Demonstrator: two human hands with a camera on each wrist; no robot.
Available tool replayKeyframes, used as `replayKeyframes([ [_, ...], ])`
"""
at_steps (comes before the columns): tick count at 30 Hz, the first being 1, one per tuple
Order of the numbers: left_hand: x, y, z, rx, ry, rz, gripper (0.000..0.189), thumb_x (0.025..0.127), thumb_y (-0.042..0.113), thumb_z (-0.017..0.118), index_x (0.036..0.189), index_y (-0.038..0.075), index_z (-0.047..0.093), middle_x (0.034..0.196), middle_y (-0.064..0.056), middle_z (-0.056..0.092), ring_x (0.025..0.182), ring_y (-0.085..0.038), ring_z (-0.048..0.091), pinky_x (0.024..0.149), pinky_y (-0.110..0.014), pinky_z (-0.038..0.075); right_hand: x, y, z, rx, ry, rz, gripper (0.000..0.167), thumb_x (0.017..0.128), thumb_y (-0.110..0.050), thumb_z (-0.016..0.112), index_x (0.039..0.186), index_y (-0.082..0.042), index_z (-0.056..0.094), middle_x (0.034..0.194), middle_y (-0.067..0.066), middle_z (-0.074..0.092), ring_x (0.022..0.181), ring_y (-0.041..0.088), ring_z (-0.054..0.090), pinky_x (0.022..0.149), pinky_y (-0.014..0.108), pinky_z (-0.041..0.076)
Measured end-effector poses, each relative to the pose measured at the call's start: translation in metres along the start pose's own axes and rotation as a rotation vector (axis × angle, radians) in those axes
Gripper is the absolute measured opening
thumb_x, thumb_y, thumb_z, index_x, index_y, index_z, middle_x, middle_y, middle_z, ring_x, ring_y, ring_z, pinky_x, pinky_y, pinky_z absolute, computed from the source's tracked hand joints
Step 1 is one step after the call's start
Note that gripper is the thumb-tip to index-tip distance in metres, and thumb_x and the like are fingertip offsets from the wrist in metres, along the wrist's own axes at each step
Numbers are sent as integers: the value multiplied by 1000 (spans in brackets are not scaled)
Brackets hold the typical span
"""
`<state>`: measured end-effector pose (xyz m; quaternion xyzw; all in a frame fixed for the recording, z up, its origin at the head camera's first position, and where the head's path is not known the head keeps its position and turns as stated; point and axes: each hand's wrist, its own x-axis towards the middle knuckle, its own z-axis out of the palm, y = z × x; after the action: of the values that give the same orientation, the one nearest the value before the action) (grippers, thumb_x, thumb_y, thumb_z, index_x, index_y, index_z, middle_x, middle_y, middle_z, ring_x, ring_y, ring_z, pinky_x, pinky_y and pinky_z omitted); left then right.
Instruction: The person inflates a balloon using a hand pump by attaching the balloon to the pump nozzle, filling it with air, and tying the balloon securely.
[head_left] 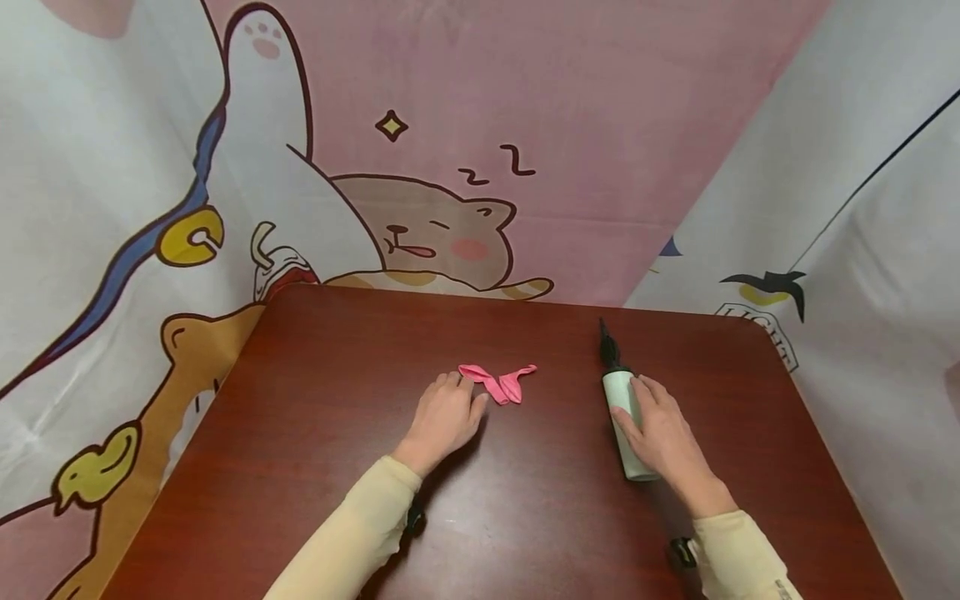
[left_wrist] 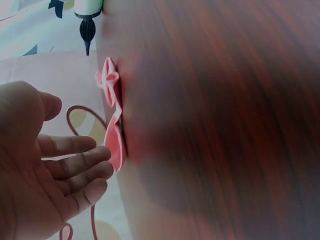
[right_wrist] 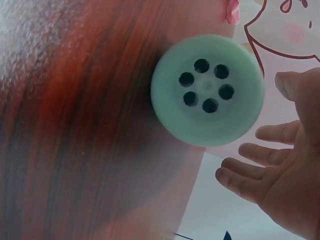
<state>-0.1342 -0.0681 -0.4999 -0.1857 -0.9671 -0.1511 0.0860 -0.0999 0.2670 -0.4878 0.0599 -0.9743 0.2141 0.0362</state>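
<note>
A limp pink balloon lies twisted on the table. My left hand hovers beside its left end, fingers loosely bent, and in the left wrist view the fingertips come right up to the pink rubber. To the right lies a pale green hand pump with a black nozzle aimed at the far edge. Over the pump's body my right hand is spread, thumb on one side and fingers on the other. The right wrist view shows the pump's round end cap, with several holes, and the fingers not wrapped round it.
The dark red wooden table has rounded far corners. Behind it and along both sides hangs a cartoon-printed cloth, close to the table's edges.
</note>
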Motion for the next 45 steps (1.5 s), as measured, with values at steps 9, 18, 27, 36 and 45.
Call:
replayKeyframes([
  [9, 24, 17, 18, -66, -100, -138, 28, 101, 28, 60, 88, 4, 68, 91, -14, 68, 83, -32, 66, 68, -47, 58, 0, 3, 2, 3, -16, 77, 63, 104, -25, 62, 148, 14, 39, 145, 38, 41, 129, 57, 45, 103, 71, 42],
  [18, 50, 28, 23, -40, -268, -332, 46, 104, 38, 57, 64, 16, 60, 63, 0, 55, 59, -18, 57, 49, -36, 47, 14, 3, 10, -5, -58, 158, 77, 98, -33, 66, 149, 14, 33, 130, 40, 48, 107, 51, 54, 84, 65, 50],
  [27, 58, 38, 30, 41, -385, -431, 40, 102, 40, 57, 75, 12, 68, 69, -3, 60, 62, -19, 58, 54, -38, 52, 19, -1, 20, 15, -91, 243, 83, 95, -32, 67, 150, 16, 27, 127, 41, 49, 106, 52, 57, 85, 64, 51],
  [36, 51, 34, 34, -108, -325, -428, 36, 94, 26, 64, 62, 17, 52, 64, 0, 53, 62, -18, 55, 54, -35, 48, 7, -24, 28, 145, -76, 284, 80, 96, -32, 65, 154, 9, 29, 144, 37, 46, 118, 50, 56, 93, 62, 50],
  [45, 43, 17, 29, -500, -222, -522, 27, 95, 20, 61, 70, 14, 52, 62, 3, 43, 59, -15, 41, 53, -29, 32, -7, -58, 31, 307, -46, 289, 73, 96, -31, 69, 153, 2, 38, 131, 28, 61, 104, 40, 65, 85, 51, 54],
])
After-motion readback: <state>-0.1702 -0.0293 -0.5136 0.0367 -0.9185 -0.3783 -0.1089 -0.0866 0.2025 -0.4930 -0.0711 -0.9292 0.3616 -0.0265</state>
